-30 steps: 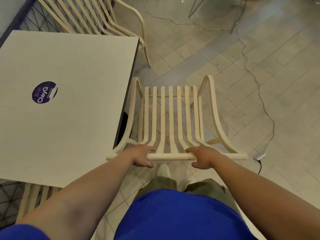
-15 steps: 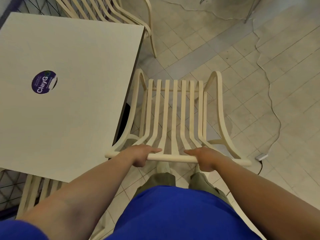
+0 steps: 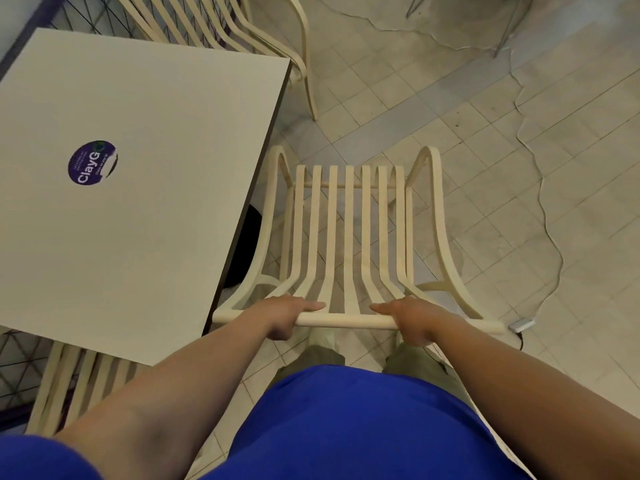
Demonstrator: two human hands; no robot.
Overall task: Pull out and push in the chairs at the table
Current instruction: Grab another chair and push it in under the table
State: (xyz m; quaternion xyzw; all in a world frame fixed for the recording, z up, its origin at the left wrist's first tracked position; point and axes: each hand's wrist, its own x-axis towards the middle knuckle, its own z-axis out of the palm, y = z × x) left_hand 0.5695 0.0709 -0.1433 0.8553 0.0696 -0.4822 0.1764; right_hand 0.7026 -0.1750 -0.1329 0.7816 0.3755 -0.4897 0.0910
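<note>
The person stood behind a cream slatted chair [image 3: 349, 220], both hands on its top rail [image 3: 346, 320]. The left hand [image 3: 287, 315] and right hand [image 3: 412, 318] each had a clenched grip round the rail, set about evenly either side of its middle. The chair stood on the tiled floor [image 3: 450, 133] to the right of the tabletop [image 3: 156, 220], its left arm just beside the tabletop's right edge and its seat fully out from under it.

The chair appeared to be drawn out, so pushing it in was likely the step in hand. To do that well, the person would need an equal push from both hands so the frame ran straight, with the left arm watched so it did not catch the tabletop's edge. A white adapter [image 3: 522, 323] lay on the floor near the right rear leg, which was best kept clear of it.
</note>
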